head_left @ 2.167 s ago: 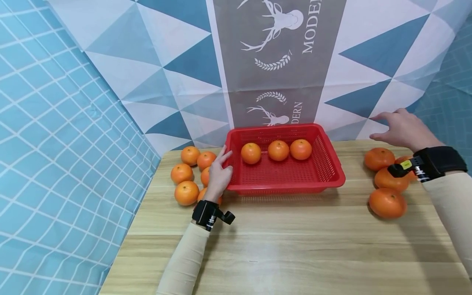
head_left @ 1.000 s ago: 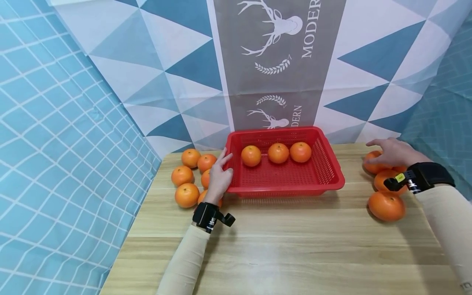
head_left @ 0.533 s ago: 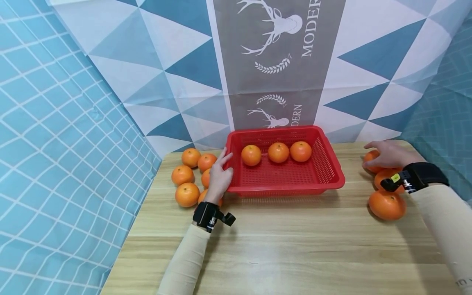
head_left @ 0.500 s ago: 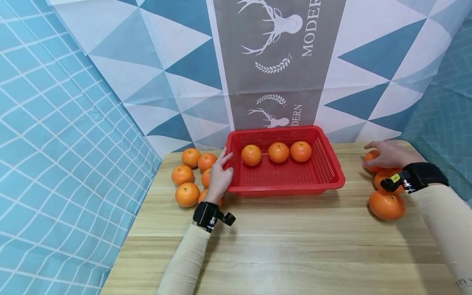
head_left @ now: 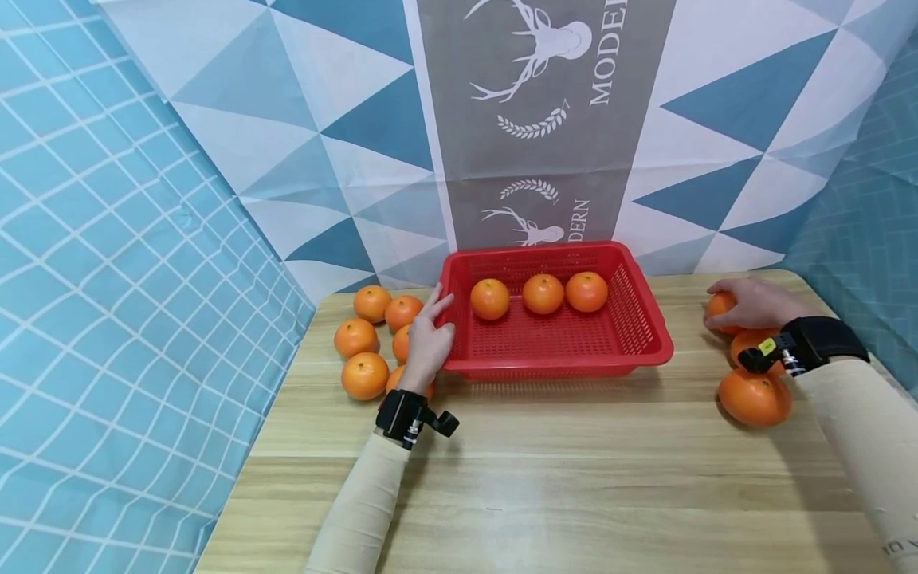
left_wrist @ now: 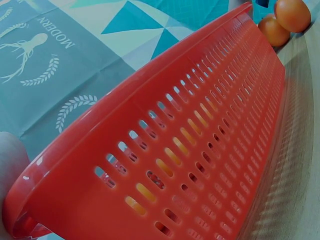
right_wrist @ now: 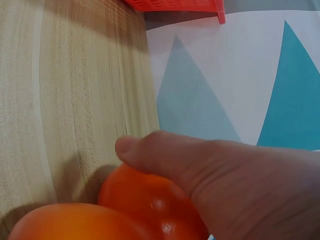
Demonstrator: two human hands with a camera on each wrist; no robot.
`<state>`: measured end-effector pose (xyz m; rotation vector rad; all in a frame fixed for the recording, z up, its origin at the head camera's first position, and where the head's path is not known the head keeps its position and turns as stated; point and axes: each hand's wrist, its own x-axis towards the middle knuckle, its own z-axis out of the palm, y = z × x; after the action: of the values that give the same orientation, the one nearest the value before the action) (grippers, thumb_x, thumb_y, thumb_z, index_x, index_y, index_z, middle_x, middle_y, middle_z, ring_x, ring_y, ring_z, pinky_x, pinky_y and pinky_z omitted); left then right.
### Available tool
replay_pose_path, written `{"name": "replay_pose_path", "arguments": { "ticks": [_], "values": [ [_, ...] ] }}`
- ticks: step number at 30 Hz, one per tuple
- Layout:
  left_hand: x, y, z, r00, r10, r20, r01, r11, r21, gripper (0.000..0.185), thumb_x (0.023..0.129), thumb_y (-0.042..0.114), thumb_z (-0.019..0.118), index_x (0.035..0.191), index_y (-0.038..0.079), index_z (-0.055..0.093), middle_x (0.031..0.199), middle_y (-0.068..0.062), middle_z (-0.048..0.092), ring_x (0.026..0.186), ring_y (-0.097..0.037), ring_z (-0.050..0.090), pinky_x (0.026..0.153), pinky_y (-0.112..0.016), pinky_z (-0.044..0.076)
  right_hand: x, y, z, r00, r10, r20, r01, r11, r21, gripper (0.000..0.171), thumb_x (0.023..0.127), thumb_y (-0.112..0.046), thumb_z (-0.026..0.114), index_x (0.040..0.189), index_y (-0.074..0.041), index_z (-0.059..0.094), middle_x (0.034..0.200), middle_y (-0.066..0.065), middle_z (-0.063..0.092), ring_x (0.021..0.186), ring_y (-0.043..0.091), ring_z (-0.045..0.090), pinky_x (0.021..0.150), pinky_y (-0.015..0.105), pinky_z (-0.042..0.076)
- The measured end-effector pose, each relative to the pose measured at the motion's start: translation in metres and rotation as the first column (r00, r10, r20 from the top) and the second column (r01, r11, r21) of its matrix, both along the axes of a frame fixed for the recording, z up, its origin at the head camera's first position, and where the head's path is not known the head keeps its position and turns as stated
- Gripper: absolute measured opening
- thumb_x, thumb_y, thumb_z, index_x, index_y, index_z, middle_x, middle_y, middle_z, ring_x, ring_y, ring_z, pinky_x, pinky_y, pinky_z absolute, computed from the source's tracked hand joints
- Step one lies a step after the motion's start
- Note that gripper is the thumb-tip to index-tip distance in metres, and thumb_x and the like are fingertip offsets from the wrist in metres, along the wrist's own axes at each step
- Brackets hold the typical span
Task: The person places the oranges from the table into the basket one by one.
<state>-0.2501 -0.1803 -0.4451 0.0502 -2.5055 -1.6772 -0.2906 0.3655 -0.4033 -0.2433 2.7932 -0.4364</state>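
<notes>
Patterned cloth (head_left: pixel 380 119) backed a bench (head_left: pixel 502 478) where the left hand (head_left: pixel 429 341) rested, fingers straight, on the basket (head_left: pixel 545 364), perhaps steadying it; the right hand (head_left: pixel 762 301) gripped an orange (head_left: pixel 719 306) at the right end.

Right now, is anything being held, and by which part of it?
The right hand holds a round orange fruit by its sides. The left hand touches the red plastic basket at its left rim; whether it grips cannot be told.

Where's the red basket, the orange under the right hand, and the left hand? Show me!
Basket (head_left: pixel 559 367): head view, middle of its front rim.
Orange (head_left: pixel 720 304): head view, its uncovered side.
Left hand (head_left: pixel 428 344): head view, back of the hand.
</notes>
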Motion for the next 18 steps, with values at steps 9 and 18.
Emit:
{"name": "replay_pose_path", "arguments": {
  "ticks": [9, 18],
  "values": [
    [-0.006, -0.002, -0.005, 1.0, -0.016, 0.001, 0.016, 0.999, 0.035, 0.066, 0.099, 0.001, 0.054, 0.164, 0.011, 0.059, 0.187, 0.012, 0.034, 0.177, -0.031, 0.027, 0.127, -0.053, 0.054, 0.001, 0.0, -0.001, 1.0, -0.016, 0.017, 0.017, 0.999, -0.037, 0.073, 0.096, -0.024, 0.082, 0.147, 0.018, 0.051, 0.125, 0.041, 0.059, 0.106, 0.052, 0.055, 0.089, 0.06, 0.057],
    [0.004, 0.002, 0.006, 1.0, -0.021, 0.017, 0.02, 0.999, 0.027, 0.065, 0.101, 0.001, 0.054, 0.165, 0.012, 0.059, 0.187, 0.013, 0.033, 0.177, -0.03, 0.027, 0.125, -0.054, 0.056, 0.002, 0.001, -0.002, 1.0, -0.01, -0.002, 0.01, 0.999, -0.04, 0.072, 0.096, -0.023, 0.082, 0.146, 0.018, 0.053, 0.128, 0.043, 0.058, 0.107, 0.054, 0.054, 0.089, 0.061, 0.057]
  ]
}}
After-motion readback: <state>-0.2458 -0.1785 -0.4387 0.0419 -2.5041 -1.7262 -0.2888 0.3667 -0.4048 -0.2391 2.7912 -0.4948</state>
